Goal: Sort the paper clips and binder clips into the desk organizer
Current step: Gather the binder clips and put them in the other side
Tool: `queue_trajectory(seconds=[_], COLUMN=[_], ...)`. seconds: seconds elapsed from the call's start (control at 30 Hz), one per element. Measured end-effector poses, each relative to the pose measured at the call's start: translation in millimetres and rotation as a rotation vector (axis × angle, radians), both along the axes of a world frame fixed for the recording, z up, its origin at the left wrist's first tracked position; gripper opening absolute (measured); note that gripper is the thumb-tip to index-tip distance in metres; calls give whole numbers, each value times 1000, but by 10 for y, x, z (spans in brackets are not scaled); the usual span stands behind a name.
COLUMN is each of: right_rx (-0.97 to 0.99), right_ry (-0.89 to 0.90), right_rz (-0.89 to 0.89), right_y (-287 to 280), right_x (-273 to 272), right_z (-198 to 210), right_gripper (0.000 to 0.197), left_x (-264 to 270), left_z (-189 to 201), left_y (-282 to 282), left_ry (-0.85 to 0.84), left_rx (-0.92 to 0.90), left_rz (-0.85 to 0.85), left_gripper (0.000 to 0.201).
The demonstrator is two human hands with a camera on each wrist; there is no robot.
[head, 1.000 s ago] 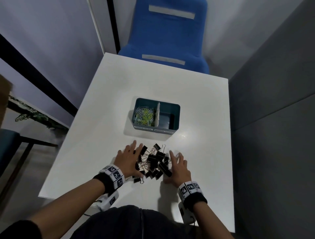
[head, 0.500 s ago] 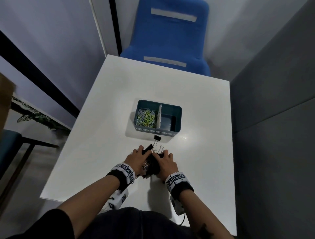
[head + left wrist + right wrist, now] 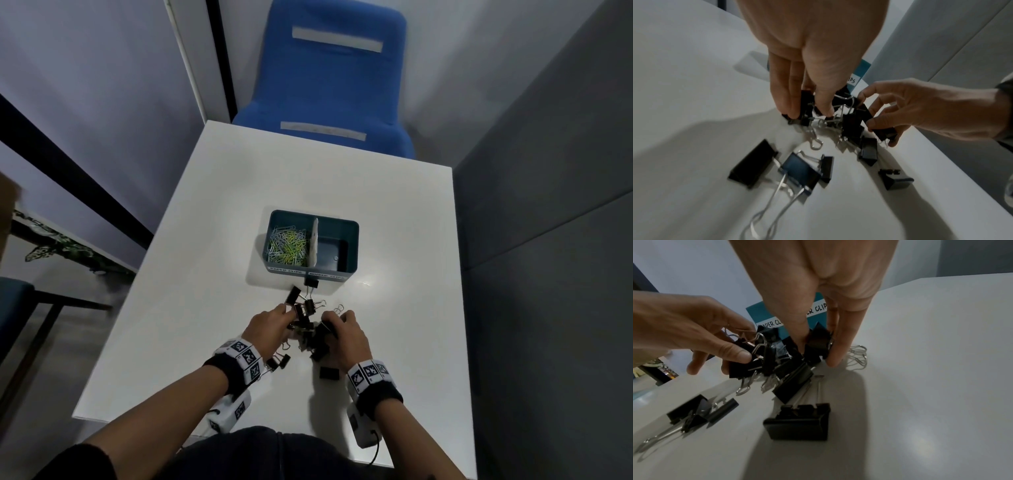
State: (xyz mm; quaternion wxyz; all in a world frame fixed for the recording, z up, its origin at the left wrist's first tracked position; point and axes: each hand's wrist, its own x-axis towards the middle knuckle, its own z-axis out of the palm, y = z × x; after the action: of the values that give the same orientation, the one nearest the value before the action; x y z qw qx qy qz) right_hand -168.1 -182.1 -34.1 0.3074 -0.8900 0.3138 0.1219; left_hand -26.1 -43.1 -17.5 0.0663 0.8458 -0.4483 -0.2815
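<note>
A teal desk organizer (image 3: 352,236) stands mid-table, its front labels reading paper clips and binder clips. Coloured paper clips (image 3: 287,245) fill its left compartment; the right compartment (image 3: 334,251) looks empty. Just in front of it, black binder clips (image 3: 305,310) lie in a loose heap between my hands. My left hand (image 3: 286,317) pinches a bunch of them (image 3: 804,104) between fingers and thumb. My right hand (image 3: 334,320) grips other binder clips (image 3: 818,340) the same way. Both hands hover just over the table.
Loose binder clips lie near my wrists (image 3: 329,372) (image 3: 279,361), and one (image 3: 311,283) sits against the organizer's front. A blue chair (image 3: 329,85) stands beyond the white table (image 3: 205,240). A grey partition (image 3: 548,205) runs along the right.
My hands lay flat around the spread heap, then swept together and curled onto the clips. Some clips now lie scattered toward the organizer and by my wrists.
</note>
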Motion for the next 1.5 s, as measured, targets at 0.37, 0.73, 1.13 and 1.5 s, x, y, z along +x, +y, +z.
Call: queue_trajectory(seconds=[0.37,0.73,1.13,1.5], right_rx=[39,152,-36,-3], right_ry=[-87,-468,-465,245], right_rz=[-169,-317,-417,-68], right_y=[-222,-675,-690,-259], right_x=[-202,435,751,-292], right_z=[-45,980,1051,69], right_gripper=[15,17,6,87], left_x=[261,592,298,-1], left_z=[727,990,-44,-231], left_y=[-566,-1310,-508,-475], left_ry=[100,-37,-47,-75], left_rx=[-294,-254,92,175], left_rz=[-1,93,-154,-370], left_gripper=[9,17,64,81])
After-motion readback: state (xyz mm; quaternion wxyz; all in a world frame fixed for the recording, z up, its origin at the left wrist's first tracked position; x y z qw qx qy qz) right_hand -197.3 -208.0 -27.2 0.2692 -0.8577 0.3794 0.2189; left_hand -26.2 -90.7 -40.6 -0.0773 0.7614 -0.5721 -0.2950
